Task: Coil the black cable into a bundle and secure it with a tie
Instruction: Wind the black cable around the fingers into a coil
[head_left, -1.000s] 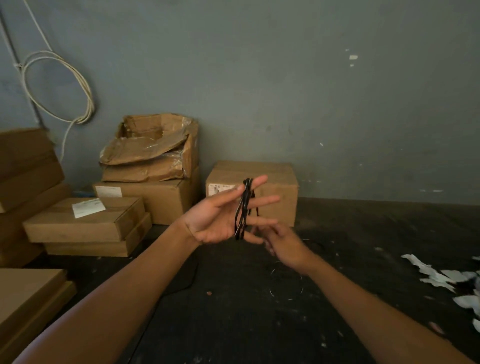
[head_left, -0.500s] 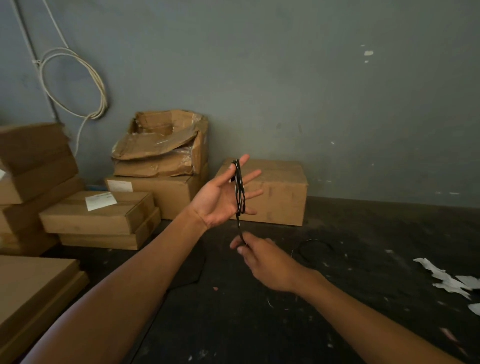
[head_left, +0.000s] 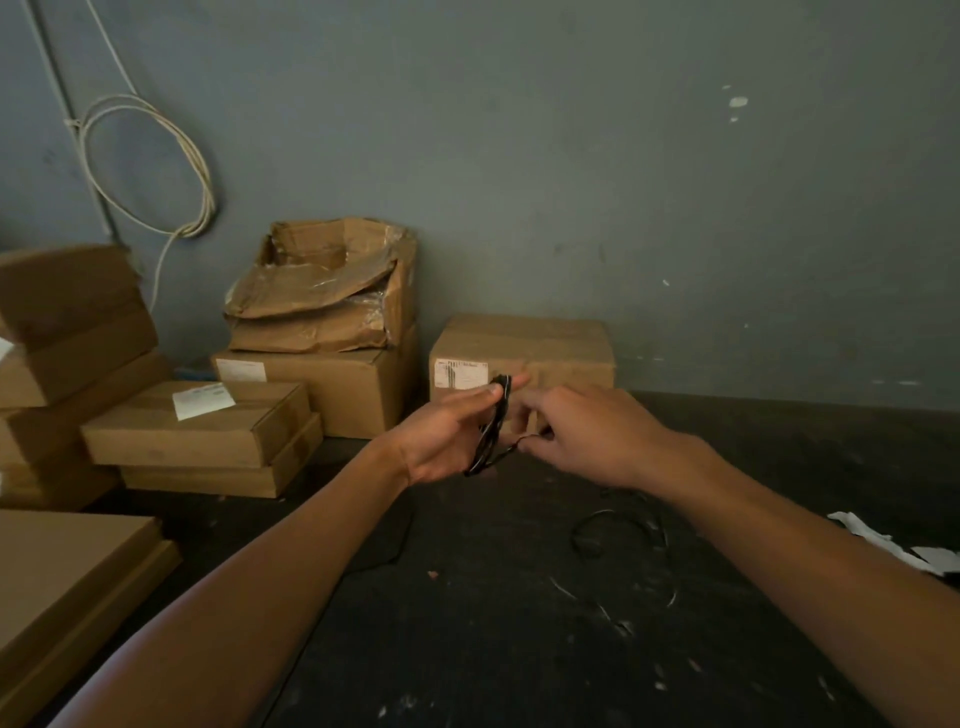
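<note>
A thin black cable (head_left: 492, 423) is wound in a narrow upright coil around the fingers of my left hand (head_left: 445, 440), which is held palm up in front of me. My right hand (head_left: 584, 435) is close against it from the right, its fingertips pinching the loose cable end near the coil's lower part. More of the black cable (head_left: 602, 525) lies in a loose loop on the dark floor below my right forearm. No tie can be made out.
Cardboard boxes (head_left: 522, 356) stand along the grey wall, with flat stacked ones (head_left: 200, 434) at the left and a crushed box (head_left: 322, 291) on top of another. A white cable loop (head_left: 150, 166) hangs on the wall. White paper scraps (head_left: 893, 545) lie at the right.
My right hand has risen from below the coil to its right side and closed on the cable end. My left hand has lowered slightly and its fingers have drawn together around the coil.
</note>
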